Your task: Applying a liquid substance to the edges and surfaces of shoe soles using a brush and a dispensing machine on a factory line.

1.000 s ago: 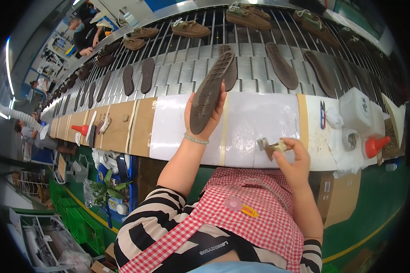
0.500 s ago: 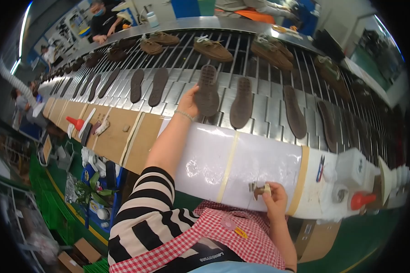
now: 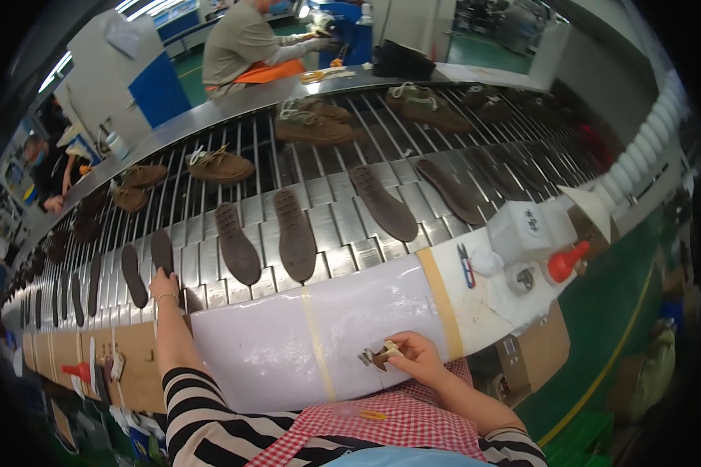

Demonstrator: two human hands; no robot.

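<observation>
At the near edge of a slatted metal conveyor [image 3: 269,284], my left hand [image 3: 165,286] has its fingers closed at the near end of a dark brown shoe sole [image 3: 162,247]. That sole lies beside another sole [image 3: 134,274]. To its right, a sole [image 3: 237,243] and a further one [image 3: 296,235] lie flat on the metal slats. Over the plastic-covered worktop [image 3: 249,350], my right hand [image 3: 417,358] pinches a small tool [image 3: 378,356] with a pale handle and a brown and metallic head. Its exact kind is too small to make out.
Brown lace-up shoes [image 3: 220,163] stand on the conveyor's far rods. Snips [image 3: 466,266], a white plastic container [image 3: 530,227] and a red-capped bottle [image 3: 567,261] are on the right. Cardboard [image 3: 136,358] covers the left worktop. A co-worker [image 3: 245,47] sits across the conveyor.
The sole my left hand held up now lies on the conveyor, and that hand has moved left to another sole. My view has turned right. The small tool stays in my right hand.
</observation>
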